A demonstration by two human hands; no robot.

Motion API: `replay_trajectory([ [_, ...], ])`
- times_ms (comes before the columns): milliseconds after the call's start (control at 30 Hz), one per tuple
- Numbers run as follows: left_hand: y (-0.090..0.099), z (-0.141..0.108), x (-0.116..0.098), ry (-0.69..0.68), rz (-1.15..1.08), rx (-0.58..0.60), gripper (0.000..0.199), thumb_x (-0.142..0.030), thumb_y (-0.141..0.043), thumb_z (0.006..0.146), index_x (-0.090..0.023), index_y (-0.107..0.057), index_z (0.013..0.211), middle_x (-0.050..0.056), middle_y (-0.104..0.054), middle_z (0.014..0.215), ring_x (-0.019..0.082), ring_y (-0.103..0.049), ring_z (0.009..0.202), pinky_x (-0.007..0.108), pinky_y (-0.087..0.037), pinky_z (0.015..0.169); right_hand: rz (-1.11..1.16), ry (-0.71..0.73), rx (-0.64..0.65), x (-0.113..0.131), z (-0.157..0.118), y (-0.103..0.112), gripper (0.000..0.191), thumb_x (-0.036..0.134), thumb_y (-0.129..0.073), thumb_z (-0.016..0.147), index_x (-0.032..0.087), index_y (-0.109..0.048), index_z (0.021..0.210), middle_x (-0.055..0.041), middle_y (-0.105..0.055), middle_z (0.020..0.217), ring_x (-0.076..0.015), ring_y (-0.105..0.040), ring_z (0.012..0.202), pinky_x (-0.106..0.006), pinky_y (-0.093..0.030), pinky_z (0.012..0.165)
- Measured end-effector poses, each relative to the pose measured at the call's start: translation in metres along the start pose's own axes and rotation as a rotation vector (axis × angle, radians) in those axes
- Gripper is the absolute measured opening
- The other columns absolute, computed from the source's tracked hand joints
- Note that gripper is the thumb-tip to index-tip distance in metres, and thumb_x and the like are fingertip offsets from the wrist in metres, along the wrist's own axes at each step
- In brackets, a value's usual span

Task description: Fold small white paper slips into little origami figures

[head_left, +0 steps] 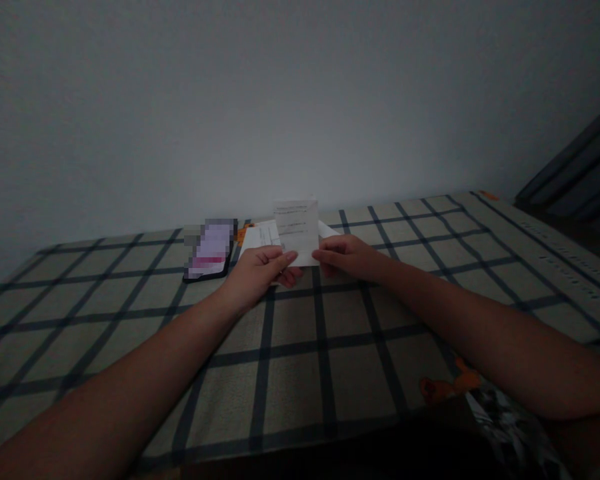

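Note:
A small white sheet of paper (299,227) with lines of dark print stands upright between my hands. My left hand (260,270) pinches its lower left edge, thumb in front and fingers behind. At its lower right corner, my right hand (344,257) grips it between thumb and curled fingers. Behind the sheet, more white paper (260,235) lies on the checked cloth, partly hidden by the held sheet and my hands. The print is too small to read.
A phone (211,250) with a lit, blurred-out screen lies left of the papers. The checked cloth (290,367) spreads beneath everything, reaching a pale wall (300,100) behind. Dark folded fabric (580,167) is at the far right.

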State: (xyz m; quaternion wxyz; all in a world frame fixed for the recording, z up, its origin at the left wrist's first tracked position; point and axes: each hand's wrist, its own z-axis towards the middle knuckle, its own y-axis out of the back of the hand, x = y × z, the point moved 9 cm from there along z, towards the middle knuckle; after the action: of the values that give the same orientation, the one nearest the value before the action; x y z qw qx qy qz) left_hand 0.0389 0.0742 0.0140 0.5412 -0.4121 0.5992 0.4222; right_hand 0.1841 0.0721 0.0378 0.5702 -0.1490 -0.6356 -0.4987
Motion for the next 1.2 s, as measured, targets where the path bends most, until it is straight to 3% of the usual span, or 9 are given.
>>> replay_trajectory([
  [267, 0.002, 0.001, 0.002, 0.011, -0.015, -0.004, 0.031, -0.043, -0.074, 0.079, -0.013, -0.069, 0.079, 0.005, -0.073, 0.069, 0.011, -0.061, 0.051, 0.025, -0.054, 0.058, -0.139, 0.009, 0.003, 0.002, 0.000, -0.001, 0.042, 0.048, -0.049, 0.095, 0.015, -0.061, 0.071, 0.0009, -0.060, 0.062, -0.0085, -0.049, 0.054, -0.024, -0.036, 0.056],
  [533, -0.003, 0.004, 0.005, -0.001, -0.056, 0.055, 0.032, -0.044, -0.073, 0.080, -0.014, -0.069, 0.090, 0.005, -0.073, 0.073, 0.013, -0.065, 0.057, 0.026, -0.055, 0.060, -0.170, 0.048, 0.020, 0.005, -0.001, -0.001, 0.038, 0.044, -0.052, 0.094, 0.015, -0.061, 0.072, 0.0008, -0.061, 0.063, -0.0078, -0.049, 0.054, -0.024, -0.037, 0.056],
  [733, 0.006, 0.006, -0.002, -0.093, -0.040, -0.017, 0.037, -0.051, -0.068, 0.081, -0.015, -0.070, 0.088, 0.003, -0.069, 0.071, 0.013, -0.062, 0.058, 0.025, -0.052, 0.057, -0.180, 0.061, 0.085, 0.006, -0.003, -0.007, 0.039, 0.046, -0.052, 0.094, 0.015, -0.062, 0.072, 0.0013, -0.060, 0.062, -0.0084, -0.049, 0.055, -0.023, -0.036, 0.055],
  [933, 0.004, 0.004, -0.001, -0.094, 0.056, 0.022, 0.038, -0.054, -0.068, 0.080, -0.016, -0.070, 0.084, 0.002, -0.068, 0.068, 0.014, -0.061, 0.058, 0.027, -0.050, 0.060, -0.032, 0.016, 0.033, 0.001, -0.001, -0.004, 0.043, 0.053, -0.052, 0.093, 0.016, -0.058, 0.071, 0.0005, -0.059, 0.065, -0.0097, -0.051, 0.058, -0.024, -0.040, 0.057],
  [1067, -0.004, 0.001, 0.002, -0.073, 0.155, 0.097, 0.039, -0.054, -0.064, 0.083, -0.016, -0.071, 0.077, 0.003, -0.067, 0.065, 0.013, -0.058, 0.058, 0.025, -0.047, 0.057, 0.158, 0.021, -0.093, -0.004, 0.003, 0.006, 0.028, 0.044, -0.059, 0.089, 0.016, -0.058, 0.083, -0.0008, -0.062, 0.072, -0.0112, -0.058, 0.065, -0.025, -0.048, 0.061],
  [1200, -0.005, 0.000, 0.000, -0.076, 0.126, 0.094, 0.035, -0.052, -0.065, 0.083, -0.017, -0.073, 0.083, 0.003, -0.070, 0.074, 0.012, -0.060, 0.063, 0.023, -0.048, 0.059, 0.222, 0.035, -0.099, -0.005, 0.004, 0.005, 0.022, 0.037, -0.064, 0.086, 0.016, -0.057, 0.081, 0.0001, -0.062, 0.071, -0.0106, -0.059, 0.063, -0.025, -0.050, 0.059],
])
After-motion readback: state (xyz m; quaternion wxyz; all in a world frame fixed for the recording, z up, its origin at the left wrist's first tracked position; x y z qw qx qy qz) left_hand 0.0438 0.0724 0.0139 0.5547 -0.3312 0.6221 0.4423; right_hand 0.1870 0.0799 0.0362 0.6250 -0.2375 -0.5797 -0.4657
